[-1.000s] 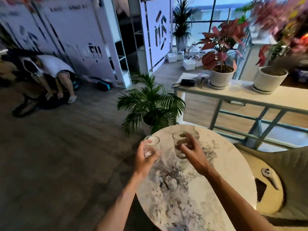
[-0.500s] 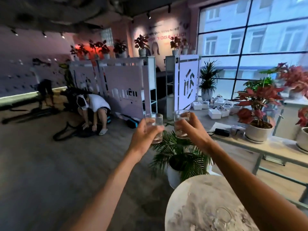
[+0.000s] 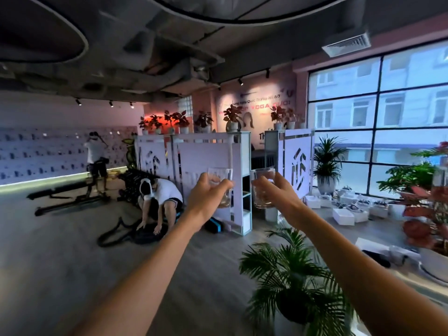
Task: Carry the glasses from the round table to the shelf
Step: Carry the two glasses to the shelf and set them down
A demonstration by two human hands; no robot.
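Partly hidden, L glass (image 3: 220, 174) in L grip (image 3: 206, 197), R glass (image 3: 260, 190) in R grip (image 3: 283, 193)

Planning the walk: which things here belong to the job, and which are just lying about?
Job: clear drinking glass in left hand; second clear drinking glass in right hand; white open shelf unit ahead.
Lying about: green potted palm; white boxes on floor; red-leaved potted plant.
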